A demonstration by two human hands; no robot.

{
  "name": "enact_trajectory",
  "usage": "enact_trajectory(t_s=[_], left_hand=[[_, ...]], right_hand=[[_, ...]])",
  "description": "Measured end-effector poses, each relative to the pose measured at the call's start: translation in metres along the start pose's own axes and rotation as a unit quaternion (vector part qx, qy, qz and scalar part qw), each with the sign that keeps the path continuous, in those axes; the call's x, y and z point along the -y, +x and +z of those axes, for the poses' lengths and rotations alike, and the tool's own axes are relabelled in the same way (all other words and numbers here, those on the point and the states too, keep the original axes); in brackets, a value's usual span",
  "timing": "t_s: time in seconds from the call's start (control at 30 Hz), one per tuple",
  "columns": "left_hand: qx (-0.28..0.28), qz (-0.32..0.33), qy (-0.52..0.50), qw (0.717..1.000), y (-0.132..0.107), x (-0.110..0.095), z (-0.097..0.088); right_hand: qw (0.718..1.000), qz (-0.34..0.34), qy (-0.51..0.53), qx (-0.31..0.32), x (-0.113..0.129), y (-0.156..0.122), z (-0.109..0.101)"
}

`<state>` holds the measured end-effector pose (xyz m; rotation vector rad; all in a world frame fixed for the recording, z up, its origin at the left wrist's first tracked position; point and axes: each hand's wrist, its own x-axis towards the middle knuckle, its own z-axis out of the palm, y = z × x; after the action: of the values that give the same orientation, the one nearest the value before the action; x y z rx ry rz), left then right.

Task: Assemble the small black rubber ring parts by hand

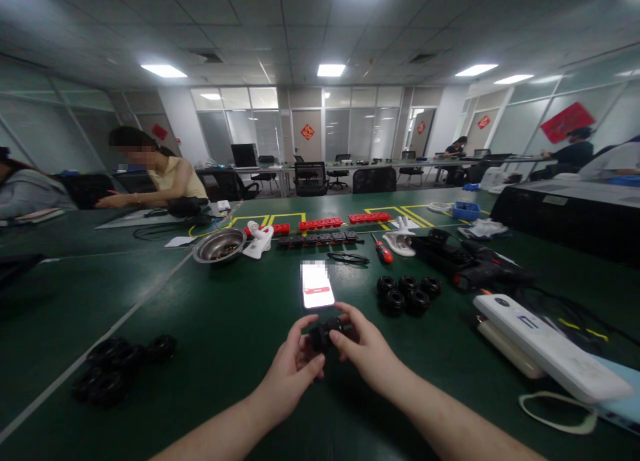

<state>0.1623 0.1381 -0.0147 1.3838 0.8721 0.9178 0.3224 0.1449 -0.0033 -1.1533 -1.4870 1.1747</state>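
Note:
A small black plastic part, with a round, stepped shape, is held between my two hands above the green table. My right hand pinches its right end with the thumb in front and fingers behind. Curled around its left side are the thumb and fingers of my left hand. Just beyond them lies a phone with a lit screen. Several black ring-shaped parts sit in a group to the right. Another group of black round parts rests at the left.
Farther back are a metal bowl with small pieces, red strips, a black strip, eyeglasses and a red screwdriver. On the right lie a black power tool and a white power bank-like block. Another person sits across at the left.

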Motion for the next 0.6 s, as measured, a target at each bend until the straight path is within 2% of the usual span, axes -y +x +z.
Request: enact_trajectory(t_s=[0.1,0.17,0.3,0.43,0.6], left_hand=[[-0.027,-0.007,0.021,0.999,0.001,0.001,0.002],[-0.040,-0.012,0.024,0.999,0.004,0.004,0.001],[-0.050,-0.016,0.013,0.999,0.009,0.012,-0.004],[-0.053,-0.014,0.008,0.998,0.012,0.013,-0.007],[-0.062,-0.021,-0.017,0.998,0.012,0.008,-0.005]], right_hand=[[0.999,0.012,0.038,0.030,-0.005,0.005,-0.002],[0.999,0.000,0.026,0.036,-0.005,0.004,-0.001],[0.993,-0.083,-0.087,0.001,0.006,-0.006,0.003],[0.969,-0.171,-0.174,0.030,0.020,-0.017,0.005],[0.959,-0.191,-0.205,0.045,0.024,-0.019,0.003]])
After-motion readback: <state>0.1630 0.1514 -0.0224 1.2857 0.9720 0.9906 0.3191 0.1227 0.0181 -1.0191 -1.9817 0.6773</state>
